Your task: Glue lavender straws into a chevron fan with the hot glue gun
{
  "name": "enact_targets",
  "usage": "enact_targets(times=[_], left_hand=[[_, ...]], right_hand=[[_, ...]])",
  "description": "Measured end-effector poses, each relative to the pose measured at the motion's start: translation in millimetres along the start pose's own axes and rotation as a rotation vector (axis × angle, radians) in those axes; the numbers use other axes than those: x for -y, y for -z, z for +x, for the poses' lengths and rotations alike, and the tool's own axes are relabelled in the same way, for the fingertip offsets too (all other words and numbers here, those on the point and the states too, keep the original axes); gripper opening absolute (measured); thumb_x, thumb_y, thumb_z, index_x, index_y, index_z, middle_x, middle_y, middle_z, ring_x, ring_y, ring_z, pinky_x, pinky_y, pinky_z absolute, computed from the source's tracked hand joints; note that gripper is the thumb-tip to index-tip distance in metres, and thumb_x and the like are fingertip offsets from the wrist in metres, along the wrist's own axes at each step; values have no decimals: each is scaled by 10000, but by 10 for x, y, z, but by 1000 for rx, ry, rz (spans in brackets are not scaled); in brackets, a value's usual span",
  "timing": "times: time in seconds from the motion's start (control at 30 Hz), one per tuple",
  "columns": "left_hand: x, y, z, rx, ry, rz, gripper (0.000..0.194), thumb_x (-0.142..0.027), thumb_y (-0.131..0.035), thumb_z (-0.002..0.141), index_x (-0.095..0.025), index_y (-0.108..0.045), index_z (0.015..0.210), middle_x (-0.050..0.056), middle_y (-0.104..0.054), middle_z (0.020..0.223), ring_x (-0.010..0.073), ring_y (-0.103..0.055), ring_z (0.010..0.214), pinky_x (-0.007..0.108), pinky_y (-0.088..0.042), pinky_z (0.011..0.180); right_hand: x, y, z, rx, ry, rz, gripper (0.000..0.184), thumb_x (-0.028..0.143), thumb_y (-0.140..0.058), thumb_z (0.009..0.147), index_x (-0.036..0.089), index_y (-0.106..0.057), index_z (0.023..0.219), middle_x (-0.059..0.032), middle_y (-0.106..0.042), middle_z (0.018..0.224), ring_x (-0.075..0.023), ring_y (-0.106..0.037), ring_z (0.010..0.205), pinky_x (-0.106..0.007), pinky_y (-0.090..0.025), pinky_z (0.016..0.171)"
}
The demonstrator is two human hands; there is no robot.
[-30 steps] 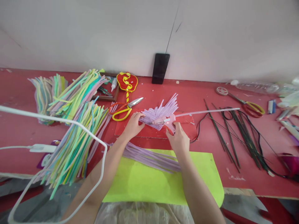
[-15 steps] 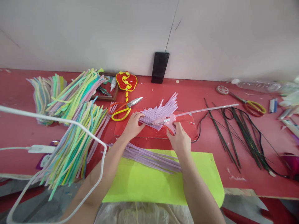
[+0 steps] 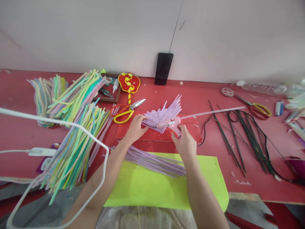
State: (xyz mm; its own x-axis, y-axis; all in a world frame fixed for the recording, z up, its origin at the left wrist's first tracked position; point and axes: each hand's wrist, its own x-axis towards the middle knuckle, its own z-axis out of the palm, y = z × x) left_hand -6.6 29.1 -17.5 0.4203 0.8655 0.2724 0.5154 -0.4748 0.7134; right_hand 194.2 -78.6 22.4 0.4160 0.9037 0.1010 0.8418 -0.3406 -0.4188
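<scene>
My right hand is wrapped round the handle of a pink glue gun. A long clear glue stick sticks out of its back to the right, and its nozzle points left. Under the nozzle lies a feather-shaped piece of lilac pipe cleaners, set in slanting rows. With thumb and fingers my left hand grips the left end of this piece. Below both is a red board. Loose lilac pipe cleaners rest on a lime-green sheet nearer to me.
Bundles of coloured pipe cleaners lie at left behind a white tube frame. Red-and-yellow scissors and a red-yellow ornament lie beyond my left hand. A black phone leans on the wall. Dark green stems are at right.
My right hand and the glue gun have shifted slightly to the right, drawing the nozzle along the lilac piece. My left hand has stayed in place.
</scene>
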Motion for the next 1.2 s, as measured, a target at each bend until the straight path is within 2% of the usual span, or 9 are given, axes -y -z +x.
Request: enact_targets(times=[0.33,0.87,1.2], left_hand=[[-4,18,-6,16,0,12,361,-60,-593,720,-207,-539,1045,59,-566,1091,222,-539,1088,424,-433,993],[-16,25,-7,18,-3,11,357,-62,-593,717,-194,-542,1045,66,-573,1082,222,-543,1075,423,-439,986],[-6,20,-9,17,-4,14,364,-68,-592,717,-203,-541,1052,63,-564,1099,222,-535,1090,420,-436,993]], right_hand=[[37,78,-7,67,-41,23,252,311,-517,810,247,-518,1054,-34,-673,1058,-198,-628,803,-258,-365,564],[-3,102,-15,60,-78,-23,268,322,-533,793,253,-527,1052,-28,-685,977,-179,-606,696,-251,-306,523],[1,83,-19,50,-58,-11,266,333,-521,803,253,-528,1057,-32,-683,981,-188,-616,721,-254,-329,533]])
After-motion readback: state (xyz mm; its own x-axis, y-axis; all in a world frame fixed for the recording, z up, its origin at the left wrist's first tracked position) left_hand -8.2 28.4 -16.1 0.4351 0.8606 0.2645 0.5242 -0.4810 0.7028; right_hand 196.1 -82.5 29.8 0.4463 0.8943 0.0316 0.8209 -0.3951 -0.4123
